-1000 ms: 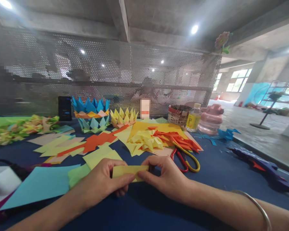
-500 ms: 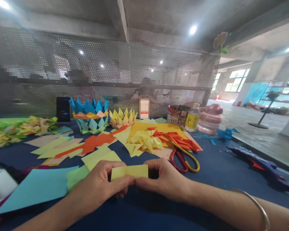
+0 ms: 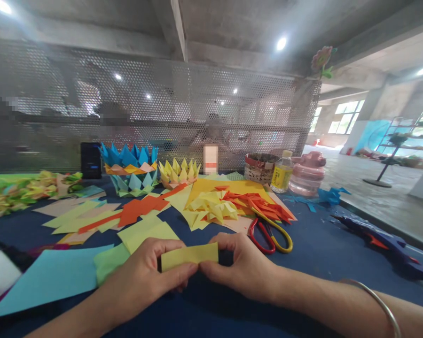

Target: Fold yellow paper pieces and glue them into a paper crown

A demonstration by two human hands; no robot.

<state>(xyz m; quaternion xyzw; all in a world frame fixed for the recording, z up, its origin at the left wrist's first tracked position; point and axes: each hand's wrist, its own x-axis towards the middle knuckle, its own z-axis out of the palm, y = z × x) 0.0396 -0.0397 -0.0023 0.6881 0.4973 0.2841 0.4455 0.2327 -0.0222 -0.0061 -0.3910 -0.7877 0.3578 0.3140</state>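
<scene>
A folded yellow paper strip (image 3: 189, 255) is held level just above the dark blue table (image 3: 313, 249). My left hand (image 3: 146, 277) pinches its left half between thumb and fingers. My right hand (image 3: 243, 266) pinches its right half, thumb tip meeting the left thumb under the strip. A metal bangle (image 3: 377, 300) circles my right forearm. Behind the strip lie a heap of folded yellow pieces (image 3: 211, 209) and folded orange pieces (image 3: 264, 206).
Red-and-yellow scissors (image 3: 270, 232) lie right of my hands. Loose paper sheets (image 3: 56, 272) cover the left. Paper crowns (image 3: 130, 171), a woven basket (image 3: 260, 167), a small bottle (image 3: 280, 178), a pink jug (image 3: 307, 173) stand at the back. A glue gun (image 3: 380, 244) lies at right.
The strip has been raised slightly and tilted, its right end now a little higher. Both hands keep their pinch and have barely shifted.
</scene>
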